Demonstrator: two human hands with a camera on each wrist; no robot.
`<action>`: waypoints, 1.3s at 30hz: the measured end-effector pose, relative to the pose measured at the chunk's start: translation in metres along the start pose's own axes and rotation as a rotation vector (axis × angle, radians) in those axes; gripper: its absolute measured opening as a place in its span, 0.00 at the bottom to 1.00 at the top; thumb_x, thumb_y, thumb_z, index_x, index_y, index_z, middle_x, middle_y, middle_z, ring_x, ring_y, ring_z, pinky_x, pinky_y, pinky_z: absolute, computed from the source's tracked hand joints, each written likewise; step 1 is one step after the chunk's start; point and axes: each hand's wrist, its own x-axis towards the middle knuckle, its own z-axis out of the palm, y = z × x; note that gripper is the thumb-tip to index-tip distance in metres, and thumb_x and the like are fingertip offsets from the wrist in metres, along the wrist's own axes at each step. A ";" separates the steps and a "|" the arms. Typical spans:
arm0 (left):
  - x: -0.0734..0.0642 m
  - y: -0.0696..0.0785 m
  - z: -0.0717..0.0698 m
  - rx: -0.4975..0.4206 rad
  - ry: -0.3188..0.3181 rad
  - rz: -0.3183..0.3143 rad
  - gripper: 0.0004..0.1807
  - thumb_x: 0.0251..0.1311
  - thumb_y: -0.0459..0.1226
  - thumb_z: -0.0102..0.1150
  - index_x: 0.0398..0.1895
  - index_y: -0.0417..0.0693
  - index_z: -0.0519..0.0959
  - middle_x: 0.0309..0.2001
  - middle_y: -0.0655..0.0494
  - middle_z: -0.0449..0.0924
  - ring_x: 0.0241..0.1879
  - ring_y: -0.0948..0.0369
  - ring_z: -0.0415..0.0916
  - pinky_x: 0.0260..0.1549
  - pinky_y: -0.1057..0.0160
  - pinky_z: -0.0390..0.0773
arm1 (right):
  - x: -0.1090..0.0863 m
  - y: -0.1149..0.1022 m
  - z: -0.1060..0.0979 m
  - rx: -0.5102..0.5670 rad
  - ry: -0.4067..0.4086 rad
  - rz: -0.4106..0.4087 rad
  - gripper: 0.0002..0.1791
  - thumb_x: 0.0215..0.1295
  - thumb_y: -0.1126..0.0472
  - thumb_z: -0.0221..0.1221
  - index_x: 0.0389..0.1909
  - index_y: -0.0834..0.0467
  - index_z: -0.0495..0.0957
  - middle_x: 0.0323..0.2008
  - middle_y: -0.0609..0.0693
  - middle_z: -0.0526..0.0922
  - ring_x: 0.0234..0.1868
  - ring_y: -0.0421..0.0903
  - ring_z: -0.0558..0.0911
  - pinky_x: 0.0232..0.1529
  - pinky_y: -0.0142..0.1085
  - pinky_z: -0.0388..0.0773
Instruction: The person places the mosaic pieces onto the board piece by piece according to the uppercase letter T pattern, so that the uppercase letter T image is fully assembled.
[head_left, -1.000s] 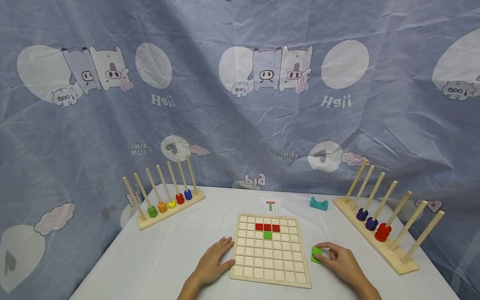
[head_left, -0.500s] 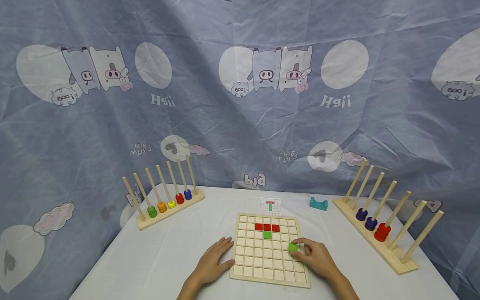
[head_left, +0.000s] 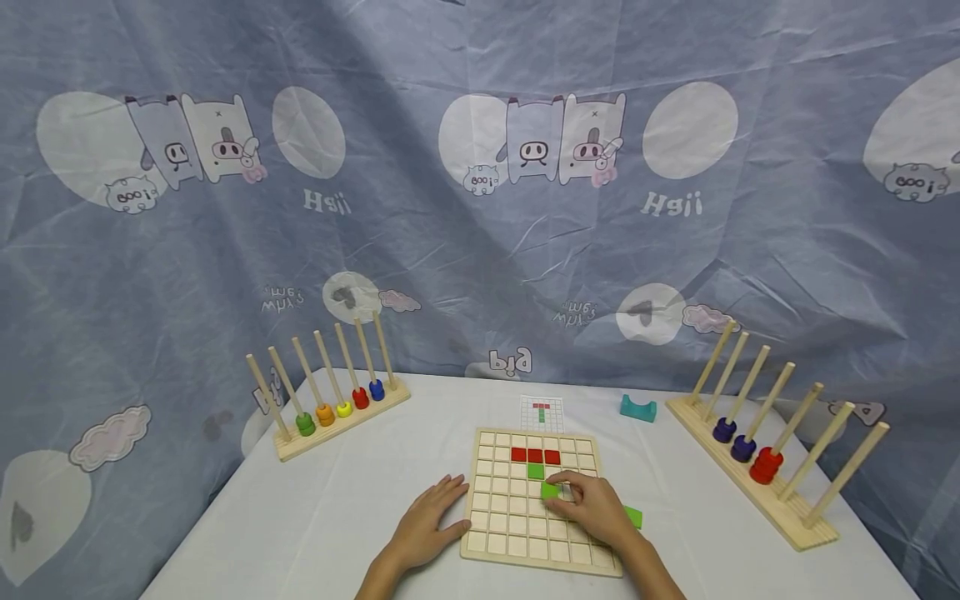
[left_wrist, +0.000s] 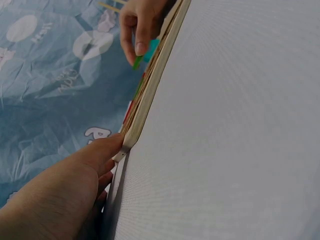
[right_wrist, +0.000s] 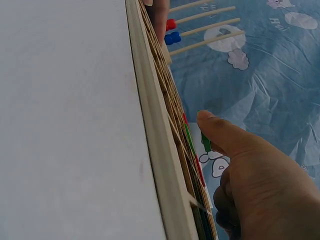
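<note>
My right hand [head_left: 596, 510] pinches a green square tile [head_left: 550, 491] between thumb and fingers, over the middle of a wooden grid board [head_left: 517, 525]. In the right wrist view the thumb covers much of this tile [right_wrist: 206, 143]. Three red tiles [head_left: 535, 456] form a row in the board's upper part, with one green tile [head_left: 536, 472] below the middle red one. My left hand [head_left: 429, 523], fingers extended, rests against the board's left edge; the left wrist view shows its thumb at the rim [left_wrist: 146, 107]. Another green piece [head_left: 633, 517] lies right of the board, partly hidden by the right hand.
Behind the board lies a printed card [head_left: 542, 414] showing a red and green T on a grid. A teal curved block [head_left: 638, 408] sits at the back right. Wooden peg racks with coloured beads stand at left [head_left: 345, 427] and right [head_left: 806, 529], before a patterned cloth.
My right hand has picked up a green tile from the table right of the board and carried it leftward over the grid. My left hand has stayed at the board's edge.
</note>
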 end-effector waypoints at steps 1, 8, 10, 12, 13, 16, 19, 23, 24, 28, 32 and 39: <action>0.000 0.000 0.000 -0.002 0.001 -0.001 0.34 0.61 0.57 0.49 0.64 0.48 0.66 0.66 0.53 0.62 0.67 0.52 0.54 0.63 0.47 0.55 | 0.002 -0.001 0.002 -0.003 0.002 -0.001 0.16 0.49 0.44 0.67 0.39 0.44 0.81 0.09 0.38 0.59 0.11 0.31 0.53 0.12 0.25 0.56; 0.000 0.002 -0.002 -0.011 -0.007 -0.009 0.33 0.61 0.56 0.50 0.65 0.48 0.66 0.66 0.53 0.63 0.67 0.51 0.54 0.63 0.47 0.55 | 0.011 -0.006 0.014 -0.012 -0.006 0.011 0.18 0.49 0.43 0.66 0.40 0.46 0.82 0.09 0.39 0.59 0.11 0.32 0.54 0.12 0.26 0.56; 0.000 0.002 -0.002 -0.011 -0.010 -0.010 0.33 0.61 0.56 0.50 0.65 0.47 0.66 0.66 0.52 0.63 0.66 0.51 0.55 0.63 0.47 0.55 | 0.013 -0.006 0.015 -0.019 -0.009 0.014 0.19 0.49 0.42 0.66 0.40 0.46 0.82 0.08 0.38 0.59 0.11 0.32 0.54 0.12 0.26 0.56; 0.000 0.003 -0.002 -0.013 -0.011 -0.012 0.33 0.61 0.56 0.50 0.64 0.47 0.66 0.66 0.52 0.63 0.66 0.51 0.55 0.63 0.47 0.55 | 0.014 -0.007 0.016 -0.025 -0.012 0.013 0.19 0.49 0.41 0.65 0.40 0.45 0.82 0.08 0.38 0.59 0.10 0.33 0.54 0.12 0.26 0.56; 0.000 0.003 -0.002 -0.013 -0.012 -0.013 0.33 0.61 0.56 0.50 0.64 0.47 0.66 0.66 0.52 0.63 0.66 0.51 0.55 0.63 0.47 0.55 | 0.014 -0.007 0.016 -0.027 -0.012 0.011 0.19 0.49 0.41 0.65 0.40 0.45 0.82 0.08 0.38 0.59 0.10 0.33 0.54 0.12 0.26 0.56; 0.000 0.003 -0.002 -0.013 -0.010 -0.012 0.33 0.61 0.56 0.50 0.64 0.47 0.66 0.66 0.52 0.63 0.66 0.51 0.55 0.63 0.47 0.55 | 0.014 -0.008 0.016 -0.029 -0.013 0.010 0.18 0.49 0.41 0.66 0.39 0.45 0.82 0.08 0.38 0.59 0.10 0.33 0.54 0.12 0.27 0.57; 0.001 0.003 -0.002 -0.007 -0.005 -0.010 0.33 0.61 0.56 0.50 0.64 0.47 0.66 0.66 0.52 0.63 0.66 0.51 0.55 0.63 0.47 0.55 | 0.015 -0.009 0.016 -0.024 -0.016 0.018 0.17 0.49 0.42 0.66 0.39 0.44 0.82 0.08 0.38 0.59 0.11 0.33 0.54 0.13 0.26 0.57; 0.001 0.003 -0.002 -0.008 -0.001 -0.010 0.33 0.61 0.56 0.50 0.64 0.47 0.66 0.66 0.52 0.63 0.66 0.51 0.55 0.63 0.47 0.55 | 0.015 -0.009 0.016 -0.027 -0.020 0.029 0.16 0.49 0.43 0.67 0.39 0.43 0.81 0.08 0.39 0.59 0.11 0.33 0.54 0.13 0.26 0.57; 0.000 0.003 -0.002 -0.010 -0.001 -0.012 0.33 0.61 0.56 0.50 0.64 0.47 0.66 0.66 0.53 0.63 0.66 0.51 0.55 0.63 0.47 0.55 | 0.015 -0.009 0.016 -0.030 -0.021 0.030 0.17 0.49 0.43 0.67 0.39 0.44 0.81 0.08 0.38 0.59 0.11 0.33 0.54 0.13 0.26 0.57; 0.000 0.002 -0.001 -0.005 -0.005 -0.014 0.33 0.61 0.56 0.50 0.64 0.48 0.66 0.66 0.53 0.63 0.66 0.52 0.55 0.63 0.48 0.55 | 0.015 -0.008 0.016 -0.037 -0.019 0.021 0.17 0.49 0.44 0.67 0.39 0.45 0.82 0.08 0.38 0.60 0.11 0.32 0.55 0.13 0.26 0.57; 0.000 0.002 -0.001 0.000 -0.008 -0.018 0.33 0.61 0.57 0.49 0.64 0.48 0.66 0.66 0.54 0.63 0.66 0.52 0.55 0.63 0.48 0.55 | 0.015 -0.008 0.016 -0.048 -0.014 0.010 0.18 0.48 0.44 0.67 0.39 0.46 0.82 0.08 0.38 0.60 0.11 0.32 0.55 0.13 0.26 0.56; 0.001 0.002 -0.001 -0.007 -0.010 -0.019 0.34 0.61 0.57 0.49 0.65 0.48 0.66 0.66 0.53 0.62 0.67 0.51 0.54 0.63 0.48 0.55 | 0.016 -0.006 0.016 -0.068 -0.012 0.012 0.18 0.48 0.44 0.67 0.39 0.45 0.82 0.08 0.37 0.59 0.12 0.32 0.54 0.13 0.26 0.56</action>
